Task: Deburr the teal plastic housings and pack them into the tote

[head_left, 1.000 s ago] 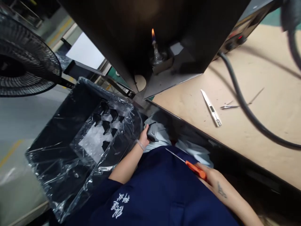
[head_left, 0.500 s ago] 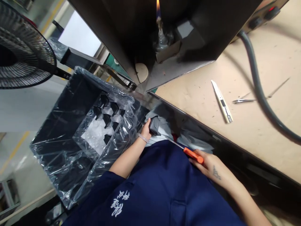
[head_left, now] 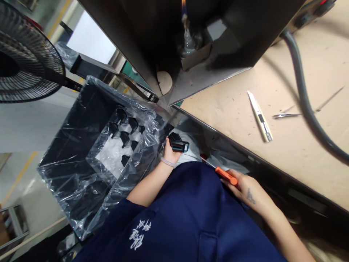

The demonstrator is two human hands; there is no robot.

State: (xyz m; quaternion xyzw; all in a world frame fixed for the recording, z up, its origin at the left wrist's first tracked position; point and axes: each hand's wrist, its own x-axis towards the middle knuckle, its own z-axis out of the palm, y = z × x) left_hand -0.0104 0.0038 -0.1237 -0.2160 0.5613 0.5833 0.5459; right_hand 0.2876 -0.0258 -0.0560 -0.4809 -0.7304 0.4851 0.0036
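My left hand (head_left: pixel 171 154) is closed on a black plastic part (head_left: pixel 178 142), held over my lap beside the lined bin. An open, frame-like end of the part faces right. In my right hand (head_left: pixel 240 183) is a thin-shafted tool with an orange handle (head_left: pixel 226 175); its shaft points up and left toward the black part, with a gap between them. Several similar black parts (head_left: pixel 124 138) stand on a white sheet (head_left: pixel 110 155) inside the dark bin (head_left: pixel 73 127), which is lined with clear plastic.
A flame (head_left: pixel 184 9) burns on a glass burner (head_left: pixel 188 43) inside a dark metal enclosure (head_left: pixel 218 79). On the tan table (head_left: pixel 226 109) lie a utility knife (head_left: pixel 260 116), tweezers (head_left: pixel 286 115) and a thick grey hose (head_left: pixel 302 94). A black fan (head_left: pixel 29 58) stands at the upper left.
The black part has turned in my left hand, so its open end now faces right. My right hand and the orange-handled tool have shifted slightly to the right and up.
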